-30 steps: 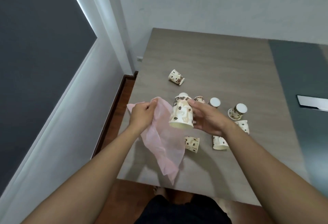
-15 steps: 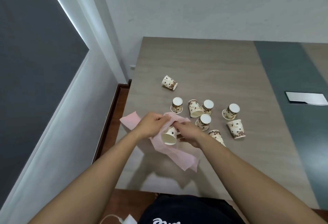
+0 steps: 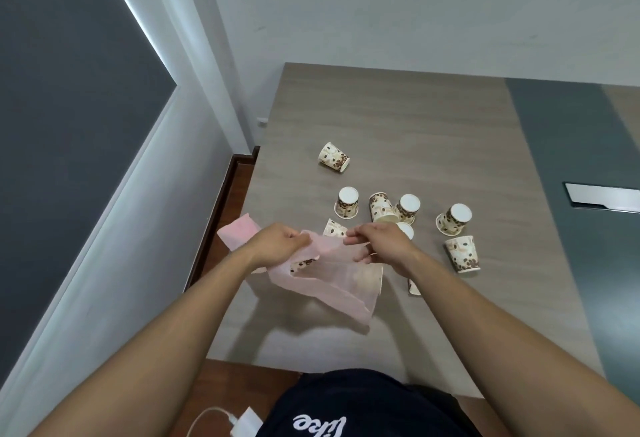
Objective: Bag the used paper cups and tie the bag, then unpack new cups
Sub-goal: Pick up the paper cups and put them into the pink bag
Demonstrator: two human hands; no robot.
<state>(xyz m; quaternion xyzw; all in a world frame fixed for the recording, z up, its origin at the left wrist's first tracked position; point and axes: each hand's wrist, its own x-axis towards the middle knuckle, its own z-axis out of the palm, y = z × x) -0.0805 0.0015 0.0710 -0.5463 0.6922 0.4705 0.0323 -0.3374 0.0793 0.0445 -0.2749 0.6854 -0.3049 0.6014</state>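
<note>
Pink bag (image 3: 334, 284) hung at frame centre, just over the table's (image 3: 398, 118) near part, its mouth stretched btwn both hands. L hand (image 3: 277, 246) gripped one edge w/ curled fingers; R hand (image 3: 381, 246) pinched the opposite edge btwn thumb & fingers. One patterned cup (image 3: 303, 265) showed through the film inside the bag. Loose cups (image 3: 347, 203) sat clustered just beyond the hands, several upside down, w/ a lone cup (image 3: 333, 157) on its side further up. White charger (image 3: 246, 422) lay at the bottom edge, on the floor.
</note>
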